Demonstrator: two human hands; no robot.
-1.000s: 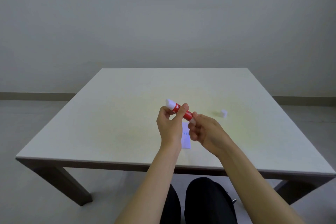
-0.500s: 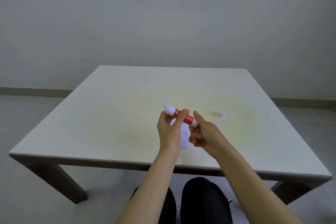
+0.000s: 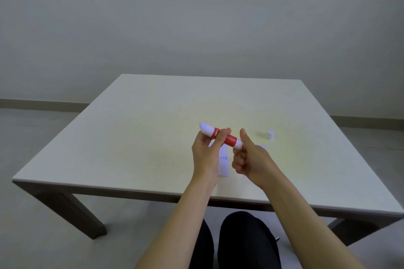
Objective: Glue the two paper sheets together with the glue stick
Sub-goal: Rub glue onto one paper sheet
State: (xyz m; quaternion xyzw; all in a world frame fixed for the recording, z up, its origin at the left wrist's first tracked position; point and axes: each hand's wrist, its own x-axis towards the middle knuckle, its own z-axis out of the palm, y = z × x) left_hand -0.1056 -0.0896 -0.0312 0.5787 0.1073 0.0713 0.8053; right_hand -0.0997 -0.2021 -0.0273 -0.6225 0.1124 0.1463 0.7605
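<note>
2 hands are wrapped around 1 glue stick (image 3: 220, 136), which is held up in the air above the near middle of the table (image 3: 135, 137). The stick is red in the middle and white at both ends. It is tilted, with its open tip up and to the left, and a bit of blue is seen at that tip.

The red middle is pinched by the left hand (image 3: 206, 155), thumb on the near side and fingers behind. The wrist is bent up and the palm is turned to the right. The white bottom end is gripped by the right hand (image 3: 251, 159). Its thumb is stuck up straight and the other fingers are curled in tight under it. Both bare forearms are stretched out from the bottom of the view, over the table's near edge.

Under the hands, 2 paper sheets are laid flat on the table. 1 paper strip (image 3: 223, 164) with small blue marks is seen between the wrists. The other sheet (image 3: 262, 147) is mostly hidden behind the right hand. It cannot be told whether they touch.

A small white cap (image 3: 270, 134) is stood on the table, off to the right of the hands and apart from them.

Dark trousers (image 3: 244, 242) are seen below the table edge.
</note>
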